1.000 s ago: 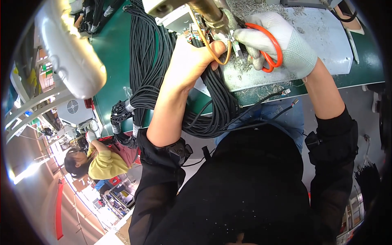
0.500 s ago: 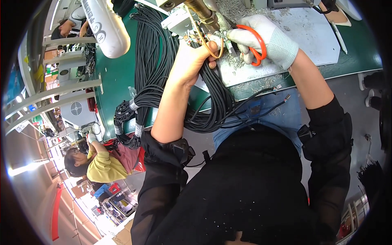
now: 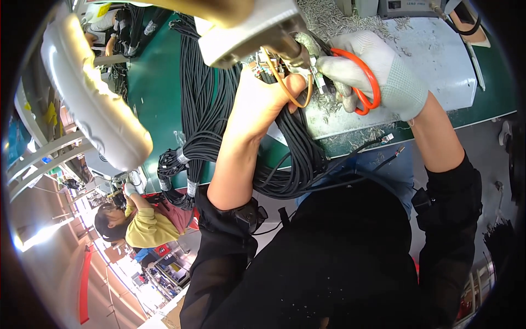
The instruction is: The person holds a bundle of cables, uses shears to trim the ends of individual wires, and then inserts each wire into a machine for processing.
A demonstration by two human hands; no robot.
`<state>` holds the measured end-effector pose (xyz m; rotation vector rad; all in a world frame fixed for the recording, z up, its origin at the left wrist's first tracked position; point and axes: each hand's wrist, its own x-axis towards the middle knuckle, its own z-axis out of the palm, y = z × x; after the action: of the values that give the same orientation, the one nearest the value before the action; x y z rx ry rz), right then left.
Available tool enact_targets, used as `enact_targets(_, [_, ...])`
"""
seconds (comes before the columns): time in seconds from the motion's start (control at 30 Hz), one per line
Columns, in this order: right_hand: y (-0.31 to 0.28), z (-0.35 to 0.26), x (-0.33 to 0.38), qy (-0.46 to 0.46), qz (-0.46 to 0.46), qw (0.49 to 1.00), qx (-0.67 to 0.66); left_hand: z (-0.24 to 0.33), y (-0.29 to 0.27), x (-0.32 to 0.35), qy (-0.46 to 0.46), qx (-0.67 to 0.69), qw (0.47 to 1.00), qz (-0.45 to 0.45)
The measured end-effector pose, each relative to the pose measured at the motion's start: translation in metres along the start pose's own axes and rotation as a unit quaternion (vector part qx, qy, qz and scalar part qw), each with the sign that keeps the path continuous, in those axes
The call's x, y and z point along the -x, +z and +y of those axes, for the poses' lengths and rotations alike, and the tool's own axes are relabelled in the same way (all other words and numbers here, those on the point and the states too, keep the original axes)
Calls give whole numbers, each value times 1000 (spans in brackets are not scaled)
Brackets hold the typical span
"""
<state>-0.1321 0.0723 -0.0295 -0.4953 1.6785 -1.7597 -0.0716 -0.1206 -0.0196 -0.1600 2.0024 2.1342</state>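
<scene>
My bare left hand [image 3: 268, 96] pinches thin orange and coloured wires [image 3: 293, 90] at the end of a black cable, just under a white lamp head. My right hand [image 3: 383, 74], in a white knit glove, grips orange-handled scissors [image 3: 364, 88], whose blades point left at the wire ends by my left fingertips. Both hands hover over a grey work mat [image 3: 438, 60] strewn with wire clippings. A thick bundle of black cables [image 3: 219, 109] runs under my left forearm across the green bench [image 3: 159, 82].
A white lamp head [image 3: 98, 104] on an arm hangs at the left. Grey equipment boxes [image 3: 394, 6] stand at the mat's far edge. A person in a yellow top [image 3: 137, 225] sits at lower left. Loose cable ends [image 3: 383, 145] hang off the bench's front edge.
The view has shifted, so the hands sit lower and larger in frame. Both hands keep their hold; the scissors stay at the wire ends.
</scene>
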Motion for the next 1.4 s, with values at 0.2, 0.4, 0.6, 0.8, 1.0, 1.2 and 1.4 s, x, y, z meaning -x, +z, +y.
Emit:
enact_targets(0.2, [-5, 11, -3, -11, -33, 999, -39, 1, 1, -1, 38, -57, 998, 18])
enact_targets(0.4, [-4, 14, -5, -7, -39, 998, -48, -1, -2, 1, 35, -53, 998, 21])
enact_targets(0.6, [-1, 11, -4, -12, -27, 999, -25, 0, -3, 2, -6, -51, 998, 23])
enact_targets(0.8, [5, 4, -2, -2, 8, 1000, 17, -10, -6, 5, -22, 66, 998, 4])
enact_targets(1.0, [6, 14, 17, -95, 30, 989, 105, -8, -3, 23, -113, 155, 981, 7])
enact_targets(1.2, [7, -26, 50, -82, 34, 932, 352, -14, -5, 42, -87, 134, 986, 45])
enact_targets(1.4, [3, -33, 26, -166, -29, 868, 468, -15, 1, 39, -55, 122, 991, 29])
